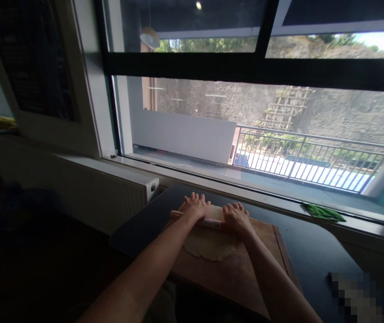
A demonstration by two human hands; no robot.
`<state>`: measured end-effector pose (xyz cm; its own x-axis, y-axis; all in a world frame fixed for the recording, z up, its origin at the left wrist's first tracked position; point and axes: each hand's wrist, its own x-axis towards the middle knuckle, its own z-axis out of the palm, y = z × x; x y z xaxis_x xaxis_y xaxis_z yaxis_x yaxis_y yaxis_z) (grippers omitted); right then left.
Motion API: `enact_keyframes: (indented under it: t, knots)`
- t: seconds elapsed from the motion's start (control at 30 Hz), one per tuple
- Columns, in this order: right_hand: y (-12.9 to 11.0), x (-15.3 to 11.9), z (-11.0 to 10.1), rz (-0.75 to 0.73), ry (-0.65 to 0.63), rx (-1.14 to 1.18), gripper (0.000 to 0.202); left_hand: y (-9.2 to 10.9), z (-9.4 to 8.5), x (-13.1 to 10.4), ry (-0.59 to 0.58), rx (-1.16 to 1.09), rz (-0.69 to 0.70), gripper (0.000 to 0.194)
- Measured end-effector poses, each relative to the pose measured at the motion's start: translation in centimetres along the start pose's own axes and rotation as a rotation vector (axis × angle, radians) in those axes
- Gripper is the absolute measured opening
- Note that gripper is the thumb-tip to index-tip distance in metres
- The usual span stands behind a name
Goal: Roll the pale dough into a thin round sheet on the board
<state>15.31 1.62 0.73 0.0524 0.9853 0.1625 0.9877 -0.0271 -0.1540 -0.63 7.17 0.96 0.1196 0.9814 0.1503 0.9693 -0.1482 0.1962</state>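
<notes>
A rolling pin (pixel 213 223) lies across a flat, uneven-edged sheet of pale dough (pixel 208 247). Part of the dough shows beyond the pin and part on the near side. My left hand (pixel 196 207) rests on top of the pin near its left end, fingers stretched forward and spread. On the right side of the pin lies my right hand (pixel 237 218), palm down, its fingers also extended and apart. Neither hand is wrapped round the pin, and its right end is hidden beneath my right hand. Under the dough is a brown wooden board (pixel 208 271).
The board sits on a dark table (pixel 136 229) with rounded corners, against a window sill (pixel 252 194). A green cloth (pixel 323 212) lies on the sill at right. A blurred-out object (pixel 356 296) is at the table's near right. A white radiator (pixel 124 186) stands left.
</notes>
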Motion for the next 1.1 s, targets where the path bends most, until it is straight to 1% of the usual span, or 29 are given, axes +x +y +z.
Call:
enact_keyframes:
  t: [0.07, 0.1, 0.17, 0.23, 0.33, 0.47, 0.53, 0.6, 0.67, 0.73, 0.83, 0.9, 0.93, 1.0, 1.07, 1.1]
  knots:
    - [0.1, 0.0, 0.2, -0.006, 0.014, 0.001, 0.049, -0.1, 0.2, 0.1, 0.002, -0.004, 0.014, 0.055]
    - [0.1, -0.3, 0.2, -0.009, 0.02, 0.003, 0.049, -0.2, 0.2, -0.1, 0.0, -0.007, 0.026, 0.054]
    - [-0.1, -1.7, 0.0, -0.011, 0.031, 0.008, 0.049, -0.2, 0.2, -1.5, -0.002, -0.012, 0.052, 0.053]
    - [-0.5, -3.6, -0.3, -0.008, 0.045, 0.012, 0.05, -0.1, 0.0, -3.6, 0.015, -0.013, 0.076, 0.053]
    - [-1.1, -7.4, -0.3, -0.012, 0.09, 0.011, 0.052, 0.0, -0.5, -8.0, 0.087, -0.006, 0.119, 0.052]
    - [-1.5, -12.6, 0.7, -0.071, 0.225, -0.016, 0.052, -0.9, -0.5, -13.8, 0.3, 0.017, 0.255, 0.05]
    - [-1.5, -14.1, 1.2, -0.087, 0.272, -0.033, 0.053, -1.6, -0.2, -15.6, 0.376, 0.023, 0.333, 0.05]
    - [-1.3, -14.3, 1.3, -0.104, 0.264, -0.033, 0.053, -2.1, 0.0, -16.1, 0.401, 0.025, 0.379, 0.051]
    - [-1.2, -13.0, 1.0, -0.103, 0.209, -0.019, 0.052, -2.2, 0.0, -15.2, 0.404, 0.032, 0.384, 0.05]
    - [-1.1, -10.5, 0.6, -0.072, 0.158, -0.002, 0.052, -2.0, -0.1, -13.1, 0.376, 0.041, 0.342, 0.05]
    - [-1.1, -5.9, 0.5, -0.018, 0.142, 0.021, 0.051, -1.8, -0.2, -8.3, 0.29, 0.029, 0.282, 0.049]
    - [-1.0, -2.9, 0.7, -0.002, 0.158, 0.031, 0.05, -1.6, -0.4, -5.0, 0.27, 0.013, 0.263, 0.048]
    - [-1.0, -1.5, 0.7, 0.003, 0.17, 0.034, 0.05, -1.5, -0.6, -3.5, 0.292, 0.003, 0.259, 0.046]
    - [-0.7, 0.8, 0.7, 0.011, 0.208, 0.036, 0.048, -1.2, -1.1, -0.9, 0.39, -0.027, 0.263, 0.039]
    - [-0.4, 2.4, 0.4, 0.012, 0.253, 0.038, 0.048, -0.8, -1.8, 0.7, 0.509, -0.086, 0.308, 0.03]
    - [-0.2, 2.9, 0.2, 0.005, 0.273, 0.039, 0.049, -0.8, -2.2, 1.1, 0.563, -0.126, 0.33, 0.027]
